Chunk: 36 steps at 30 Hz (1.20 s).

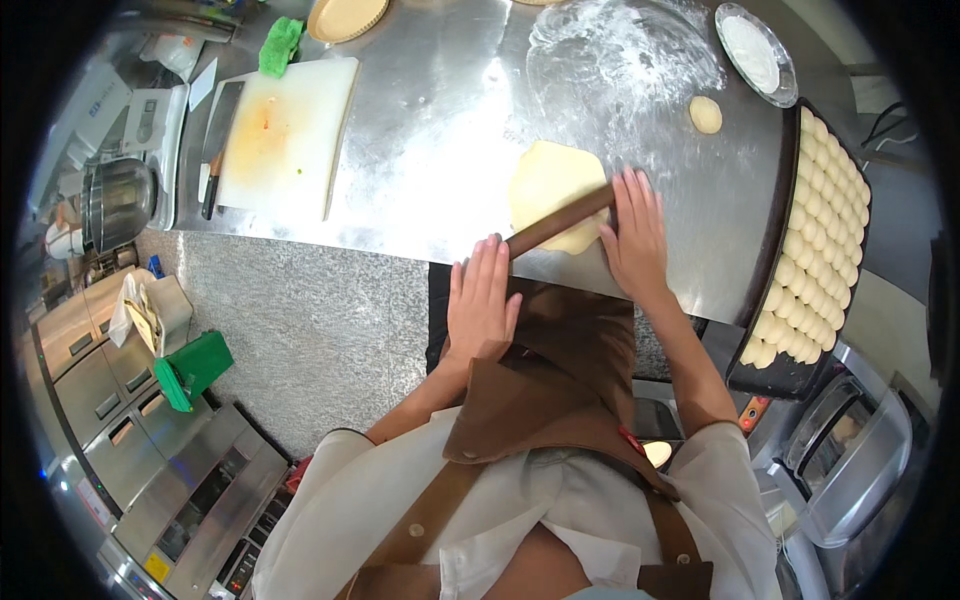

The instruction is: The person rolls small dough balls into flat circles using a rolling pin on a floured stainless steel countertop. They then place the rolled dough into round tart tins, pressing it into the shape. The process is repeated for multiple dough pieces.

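Note:
A brown rolling pin [559, 223] lies slantwise across a flattened sheet of pale dough [553, 174] near the front edge of the steel worktable. My left hand [484, 300] rests with straight fingers on the pin's nearer end, at the table edge. On the far end lies my right hand [637, 232], its fingers stretched out and the palm flat. Both palms press from above, and neither hand's fingers are wrapped round the pin. A small round of dough [705, 115] sits farther back to the right, beside a dusting of flour [622, 56].
At the right edge stands a dark tray [787, 225] packed with dough balls [817, 217]. Behind it is a dish of flour [750, 52]. A white cutting board [285, 142], a knife [220, 142], a green cloth [280, 46] and a scale [161, 120] are on the left.

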Each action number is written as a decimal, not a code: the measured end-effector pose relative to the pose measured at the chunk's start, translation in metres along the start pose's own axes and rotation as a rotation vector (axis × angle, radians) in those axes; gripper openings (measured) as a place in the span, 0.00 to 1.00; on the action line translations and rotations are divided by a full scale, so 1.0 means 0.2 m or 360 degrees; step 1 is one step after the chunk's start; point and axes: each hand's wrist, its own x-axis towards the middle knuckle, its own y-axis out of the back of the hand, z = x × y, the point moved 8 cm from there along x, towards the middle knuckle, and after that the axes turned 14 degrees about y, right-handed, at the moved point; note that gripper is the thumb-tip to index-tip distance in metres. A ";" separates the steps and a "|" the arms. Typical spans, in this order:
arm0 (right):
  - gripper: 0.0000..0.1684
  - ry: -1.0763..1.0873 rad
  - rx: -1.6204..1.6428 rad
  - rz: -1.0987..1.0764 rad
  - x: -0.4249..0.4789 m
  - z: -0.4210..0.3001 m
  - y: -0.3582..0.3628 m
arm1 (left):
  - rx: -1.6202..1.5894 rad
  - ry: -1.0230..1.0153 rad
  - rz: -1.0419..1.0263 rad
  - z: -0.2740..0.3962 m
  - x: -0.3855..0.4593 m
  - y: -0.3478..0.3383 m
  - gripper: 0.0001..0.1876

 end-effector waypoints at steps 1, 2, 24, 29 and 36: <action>0.38 -0.0011 -0.0040 -0.0036 -0.01 0.02 -0.02 | 0.0005 -0.0057 -0.0007 0.02 -0.02 -0.01 0.42; 0.38 -0.0021 -0.0080 -0.0073 0.01 0.05 -0.04 | 0.0017 -0.0036 0.0072 0.00 0.03 -0.01 0.42; 0.35 -0.0411 -0.0369 0.0392 0.16 0.30 0.01 | 0.0301 -0.0429 0.0590 0.25 0.98 0.18 0.29; 0.37 -0.0228 -0.0373 0.0233 -0.02 0.10 -0.01 | 0.0383 -0.0549 0.0395 0.19 0.84 0.14 0.29; 0.45 -0.0291 -0.0028 0.0029 -0.44 -0.44 0.03 | 0.0210 -0.0713 0.0019 -0.16 0.33 0.11 0.35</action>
